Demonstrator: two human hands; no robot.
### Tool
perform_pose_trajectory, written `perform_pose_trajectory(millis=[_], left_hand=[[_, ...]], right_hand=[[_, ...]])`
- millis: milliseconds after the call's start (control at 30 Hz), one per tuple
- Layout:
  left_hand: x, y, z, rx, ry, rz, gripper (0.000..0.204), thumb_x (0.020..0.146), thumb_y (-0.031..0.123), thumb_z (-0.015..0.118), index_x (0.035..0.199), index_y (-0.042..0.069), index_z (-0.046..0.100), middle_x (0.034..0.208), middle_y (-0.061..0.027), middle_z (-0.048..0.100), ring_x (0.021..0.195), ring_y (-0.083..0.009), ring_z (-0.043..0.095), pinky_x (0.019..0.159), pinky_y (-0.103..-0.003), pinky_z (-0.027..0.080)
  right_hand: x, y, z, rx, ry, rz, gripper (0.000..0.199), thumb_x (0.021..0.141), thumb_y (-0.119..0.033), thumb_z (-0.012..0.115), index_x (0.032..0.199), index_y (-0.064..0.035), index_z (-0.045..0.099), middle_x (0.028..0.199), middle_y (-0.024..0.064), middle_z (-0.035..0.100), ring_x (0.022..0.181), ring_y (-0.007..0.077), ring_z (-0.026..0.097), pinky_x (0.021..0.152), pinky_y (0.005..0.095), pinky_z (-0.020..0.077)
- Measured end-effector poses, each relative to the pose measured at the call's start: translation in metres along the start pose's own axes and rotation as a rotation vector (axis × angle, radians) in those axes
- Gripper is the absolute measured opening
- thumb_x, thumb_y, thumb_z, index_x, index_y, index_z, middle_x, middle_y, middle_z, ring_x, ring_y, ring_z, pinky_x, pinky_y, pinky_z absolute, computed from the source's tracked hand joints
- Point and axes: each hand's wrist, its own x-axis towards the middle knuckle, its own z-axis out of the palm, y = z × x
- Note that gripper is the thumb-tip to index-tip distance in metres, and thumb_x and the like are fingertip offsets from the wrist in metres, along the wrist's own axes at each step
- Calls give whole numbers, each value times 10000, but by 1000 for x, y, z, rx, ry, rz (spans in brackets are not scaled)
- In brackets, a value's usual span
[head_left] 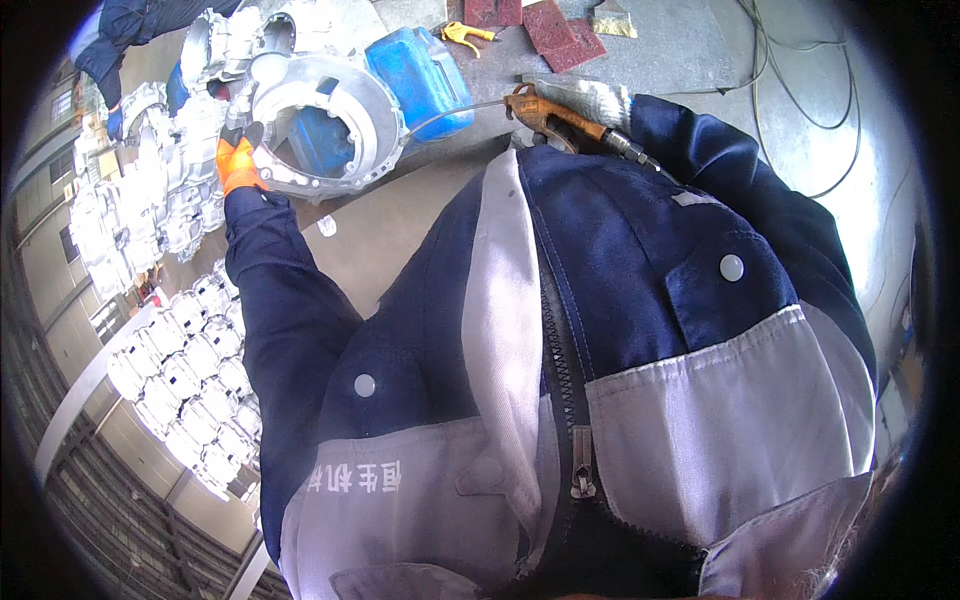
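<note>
My left hand [240,163], in an orange glove with dark fingertips, grips the left rim of a ring-shaped silver metal housing [375,110]. My right hand [590,98], in a pale grey glove, is closed about an orange-bodied air tool [560,118]; the tool partly covers its fingers. From the tool a thin rod [455,115] runs left to the housing's right edge. Whether its tip touches the metal, I cannot tell. Through the housing's round opening a blue surface [322,140] shows.
Behind the housing lies a blue plastic jerrycan [415,75]. Beyond are a yellow blow gun [468,36] and dark red pads [560,38]. Silver castings [190,370] crowd the left, where another person's dark sleeve [98,65] reaches in. A hose [768,60] loops across the right.
</note>
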Motion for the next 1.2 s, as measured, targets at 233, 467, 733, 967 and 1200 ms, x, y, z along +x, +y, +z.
perform_pose_trajectory(millis=[233, 467, 733, 967, 1200], left_hand=[[3, -4, -2, -51, -20, -25, 481, 681, 52, 767, 1135, 69, 611, 1019, -8, 636, 911, -141, 561, 808, -279, 423], [8, -16, -5, 31, 15, 27, 449, 711, 78, 740, 1128, 47, 580, 968, -21, 617, 844, -148, 541, 734, -297, 426], [34, -10, -16, 160, 50, -450, 751, 745, 664, 557, 1172, 46, 553, 1007, -108, 608, 867, -259, 575, 751, -395, 477], [15, -5, -10, 233, 85, -292, 621, 804, 530, 564, 1184, 40, 544, 1025, -100, 602, 903, -239, 551, 772, -385, 450], [-3, 5, 2, 123, 8, -27, 458, 755, 203, 729, 1148, 21, 581, 1029, -27, 622, 902, -141, 539, 798, -274, 409]], right_hand=[[-8, -26, 3, -796, -83, -172, 340, 946, -246, 476, 1206, -27, 494, 1003, 83, 602, 852, 121, 598, 748, 213, 511], [-7, -107, 34, 393, -528, 100, 471, 929, -389, 474, 1262, -56, 475, 961, 111, 628, 725, 136, 629, 659, 221, 544], [114, -115, 77, 77, -56, -323, 541, 893, -485, 493, 1125, 0, 544, 925, 166, 613, 634, 145, 626, 543, 220, 544], [31, -92, 25, 316, -709, 162, 568, 897, -429, 497, 1275, -16, 399, 1054, 244, 576, 816, 342, 662, 707, 421, 579], [-17, -57, 17, 88, -429, 246, 421, 906, -373, 518, 1152, -31, 511, 888, 156, 605, 677, 187, 630, 605, 306, 552]])
